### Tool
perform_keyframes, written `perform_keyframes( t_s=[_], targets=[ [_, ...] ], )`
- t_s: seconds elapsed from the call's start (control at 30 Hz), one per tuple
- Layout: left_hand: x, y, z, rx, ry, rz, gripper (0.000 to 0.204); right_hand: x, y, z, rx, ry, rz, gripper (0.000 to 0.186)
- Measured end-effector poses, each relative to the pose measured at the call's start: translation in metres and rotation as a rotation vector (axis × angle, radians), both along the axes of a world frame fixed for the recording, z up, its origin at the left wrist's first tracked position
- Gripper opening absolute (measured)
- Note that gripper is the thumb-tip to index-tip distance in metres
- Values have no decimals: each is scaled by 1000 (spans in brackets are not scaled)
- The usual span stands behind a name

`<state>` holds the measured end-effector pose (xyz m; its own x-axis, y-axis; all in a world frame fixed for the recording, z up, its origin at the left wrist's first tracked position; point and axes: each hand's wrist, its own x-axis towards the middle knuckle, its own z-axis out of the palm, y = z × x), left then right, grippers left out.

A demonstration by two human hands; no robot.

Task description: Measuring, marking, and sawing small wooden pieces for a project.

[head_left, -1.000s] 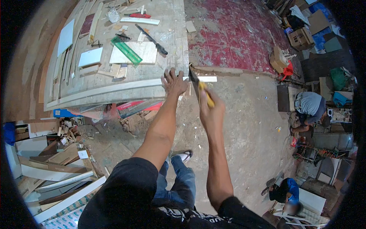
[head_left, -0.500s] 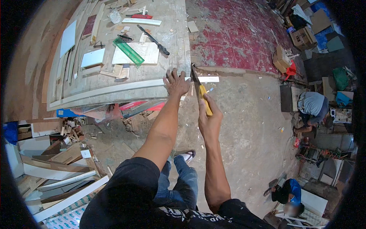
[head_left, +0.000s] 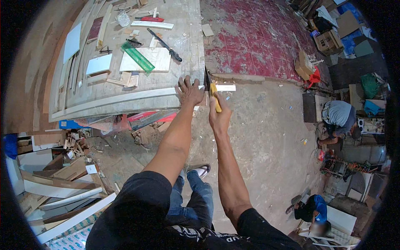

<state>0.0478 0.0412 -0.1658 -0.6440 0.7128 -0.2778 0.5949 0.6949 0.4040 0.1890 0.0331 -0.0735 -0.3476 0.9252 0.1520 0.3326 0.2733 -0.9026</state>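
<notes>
- One white strip (head_left: 146,94) runs along the surface's (head_left: 189,50) near edge, jutting past its right edge.
- My left hand (head_left: 191,93), spread, rests on it.
- My right hand (head_left: 220,116) grips a yellow-handled saw (head_left: 213,89) by the right edge.
- Farther in lies a pale board (head_left: 161,62).

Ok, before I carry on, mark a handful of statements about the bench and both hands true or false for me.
1. The right hand holds the saw. True.
2. The white strip juts past the right edge of the table. True.
3. The left hand is clear of the strip. False: it lies across it, fingers spread.
4. The green bar lies partly on a pale board. True.
5. The red tool is nearer the hands than the green bar. False: it lies farther off.
</notes>
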Motion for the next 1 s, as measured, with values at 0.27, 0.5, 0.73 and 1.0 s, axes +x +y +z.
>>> perform_keyframes(
  t_s=[0.27,0.5,0.73,1.0],
  targets=[
    [1,-4,5,-22,-51,-7,54,60,-73,92,-174,-31,-51,32],
    [10,6,3,8,-58,-41,53,17,3,25,-29,-1,-11,32],
    [1,-10,-13,-26,1,-32,53,62,-77,80,-69,-56,-20,31],
    [9,6,-4,11,14,-51,51,27,-23,38,-97,23,-49,33]
  ],
)
